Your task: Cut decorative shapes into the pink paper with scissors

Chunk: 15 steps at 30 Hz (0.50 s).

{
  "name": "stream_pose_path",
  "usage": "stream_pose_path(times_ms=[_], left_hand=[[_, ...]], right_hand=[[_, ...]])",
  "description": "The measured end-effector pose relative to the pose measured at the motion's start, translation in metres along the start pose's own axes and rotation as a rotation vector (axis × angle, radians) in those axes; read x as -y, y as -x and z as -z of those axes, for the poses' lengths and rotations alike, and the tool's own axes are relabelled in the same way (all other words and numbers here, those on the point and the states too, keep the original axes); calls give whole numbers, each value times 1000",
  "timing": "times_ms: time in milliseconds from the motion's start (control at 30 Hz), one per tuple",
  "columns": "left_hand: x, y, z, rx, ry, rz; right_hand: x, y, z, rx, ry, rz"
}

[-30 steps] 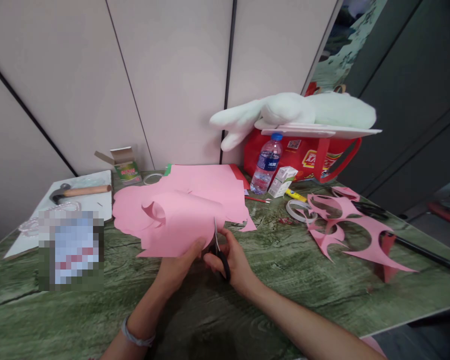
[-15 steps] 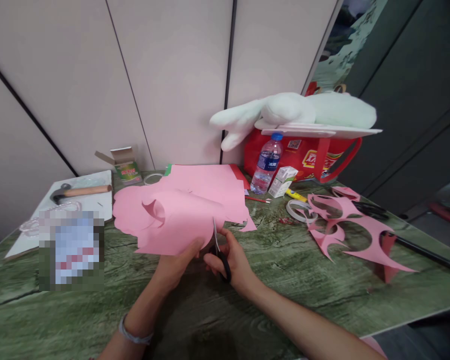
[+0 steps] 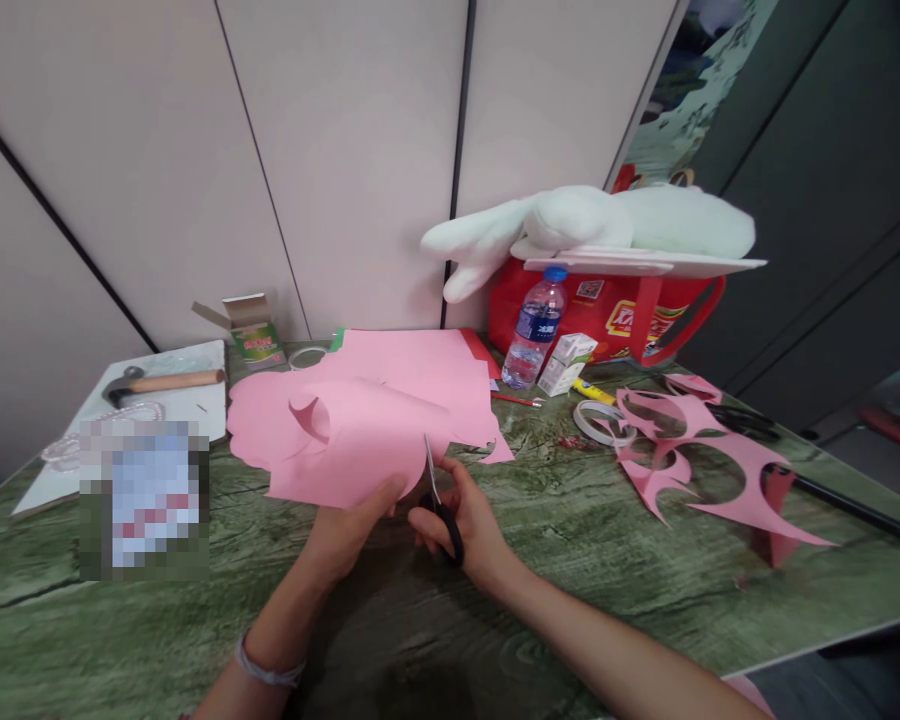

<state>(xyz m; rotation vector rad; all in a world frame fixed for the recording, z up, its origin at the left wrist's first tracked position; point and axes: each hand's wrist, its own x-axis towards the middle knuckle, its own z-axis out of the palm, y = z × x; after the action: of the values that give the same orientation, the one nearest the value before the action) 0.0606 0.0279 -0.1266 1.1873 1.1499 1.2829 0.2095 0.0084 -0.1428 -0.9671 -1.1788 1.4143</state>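
Above the table's near middle, my left hand is closed on the lower edge of a curling sheet of pink paper, thumb on top and fingers hidden beneath. My right hand grips black-handled scissors, fingers through the loops. The blades point up and away, at the right edge of the held sheet. A curved cut edge shows there, and a flap with a hole curls up at the sheet's left. Behind it lie scalloped pink paper and more flat pink sheets.
Pink offcuts and a tape roll lie at right. Behind stand a water bottle, a small white box and a red bag under a white plush toy. A hammer rests on a white board at left.
Almost nothing differs. The left corner of the held sheet has shifted slightly left and up; both hands and the scissors stay in nearly the same place.
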Motion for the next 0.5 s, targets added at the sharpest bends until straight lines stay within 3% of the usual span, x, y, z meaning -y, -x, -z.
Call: stream_pose_path(times_ms=[100,500], left_hand=[[-3,0,0,53,-9,-4],[-12,1,-6,2,30,-15]], right_hand=[[0,1,0,-1,-10,1],[-4,0,0,-11,6,22]])
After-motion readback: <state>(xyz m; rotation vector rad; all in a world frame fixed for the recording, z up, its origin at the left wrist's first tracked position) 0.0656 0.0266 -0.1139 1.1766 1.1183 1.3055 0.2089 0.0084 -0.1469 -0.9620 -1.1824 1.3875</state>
